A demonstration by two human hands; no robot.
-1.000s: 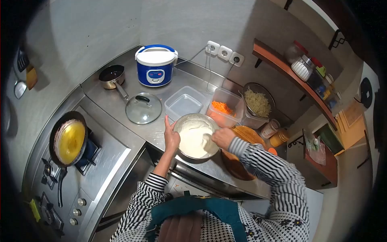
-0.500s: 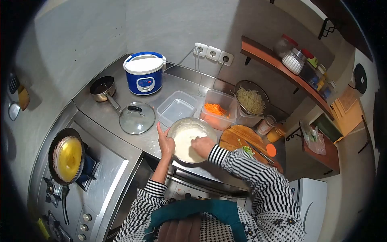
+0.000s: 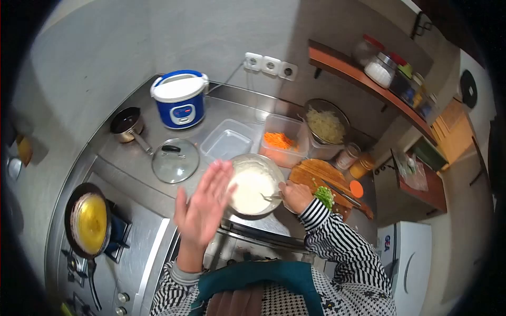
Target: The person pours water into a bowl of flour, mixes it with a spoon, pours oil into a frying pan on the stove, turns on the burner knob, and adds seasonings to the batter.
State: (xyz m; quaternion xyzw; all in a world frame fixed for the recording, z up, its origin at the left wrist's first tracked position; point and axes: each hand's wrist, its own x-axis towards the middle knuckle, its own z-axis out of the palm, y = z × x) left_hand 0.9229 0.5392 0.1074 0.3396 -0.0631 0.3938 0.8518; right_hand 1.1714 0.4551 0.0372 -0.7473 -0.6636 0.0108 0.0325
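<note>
A metal bowl (image 3: 276, 176) of creamy white batter (image 3: 252, 192) stands at the counter's front edge. My right hand (image 3: 297, 197) is closed at the bowl's right rim around the handle of a metal fork (image 3: 272, 198), whose head lies in the batter. Its tines are partly hidden. My left hand (image 3: 204, 203) is raised left of the bowl, palm showing, fingers stretched out and slightly blurred. It holds nothing. Just right of my right hand, chopped green onion (image 3: 324, 197) lies on a round wooden board (image 3: 308, 171) with a knife (image 3: 337, 190).
Behind the bowl stand a clear plastic container (image 3: 227, 139), a tub of shredded carrot (image 3: 279, 141) and a strainer of pale shreds (image 3: 325, 126). A glass lid (image 3: 175, 160), saucepan (image 3: 126, 125) and rice cooker (image 3: 181, 100) are left. A frying pan (image 3: 89, 221) with yellow contents sits on the stove.
My left hand has let go of the bowl's side and lifted toward the camera, opening. My right hand has moved from over the batter to the right rim, showing the fork.
</note>
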